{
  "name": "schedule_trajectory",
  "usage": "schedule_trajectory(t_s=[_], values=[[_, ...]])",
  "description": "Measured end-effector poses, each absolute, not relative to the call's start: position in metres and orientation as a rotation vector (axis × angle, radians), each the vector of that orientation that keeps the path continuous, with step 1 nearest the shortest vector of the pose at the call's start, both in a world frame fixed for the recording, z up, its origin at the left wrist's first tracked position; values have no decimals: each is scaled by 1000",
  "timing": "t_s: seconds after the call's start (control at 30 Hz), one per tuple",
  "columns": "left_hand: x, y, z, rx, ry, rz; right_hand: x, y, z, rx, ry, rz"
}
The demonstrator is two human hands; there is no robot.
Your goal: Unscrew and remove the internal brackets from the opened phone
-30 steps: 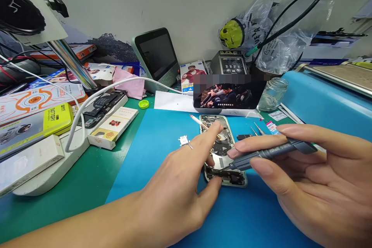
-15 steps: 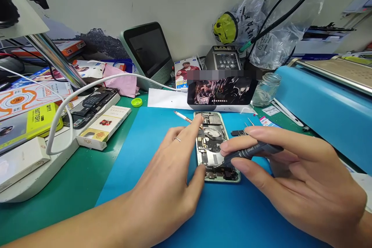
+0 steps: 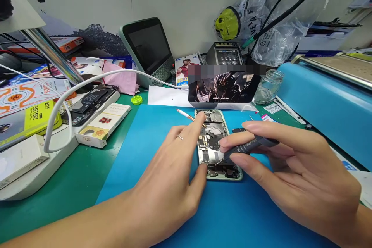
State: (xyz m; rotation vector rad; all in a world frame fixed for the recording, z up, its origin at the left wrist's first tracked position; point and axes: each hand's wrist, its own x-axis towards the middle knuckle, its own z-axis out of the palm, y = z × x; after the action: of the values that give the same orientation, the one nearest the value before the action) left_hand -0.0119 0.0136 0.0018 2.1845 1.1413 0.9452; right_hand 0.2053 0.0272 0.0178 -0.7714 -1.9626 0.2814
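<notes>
An opened phone (image 3: 214, 156) with a pale green frame and bare inner parts lies on the blue mat (image 3: 139, 135). My left hand (image 3: 171, 166) steadies it, with the index finger at the upper left edge and the thumb at the lower left. In my right hand (image 3: 305, 174), a dark grey pry tool (image 3: 247, 146) is pinched between thumb and fingers. Its thin tip points down to the left, over the phone's lower part; whether it touches cannot be made out. A white and copper pen-like tool (image 3: 184, 114) lies partly behind my left index finger.
Behind the phone, a lit screen (image 3: 223, 87) plays a video. A glass jar (image 3: 269, 87) and a blue machine (image 3: 325, 104) stand to the right. Leftward are a card box (image 3: 104, 124), another opened phone (image 3: 93, 104), a green cap (image 3: 136, 100) and a looping white cable (image 3: 116, 74).
The view has shifted slightly. Both hands keep nearly the same pose on the phone and the pry tool, and the tool's tip stays over the lower part. The video picture has changed.
</notes>
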Motion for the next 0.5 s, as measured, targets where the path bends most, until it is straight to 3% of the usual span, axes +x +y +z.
schedule_trajectory(t_s=[0.5], values=[[-12, 11, -9, 2156, 1211, 922, 211, 28, 25, -752, -2162, 236]])
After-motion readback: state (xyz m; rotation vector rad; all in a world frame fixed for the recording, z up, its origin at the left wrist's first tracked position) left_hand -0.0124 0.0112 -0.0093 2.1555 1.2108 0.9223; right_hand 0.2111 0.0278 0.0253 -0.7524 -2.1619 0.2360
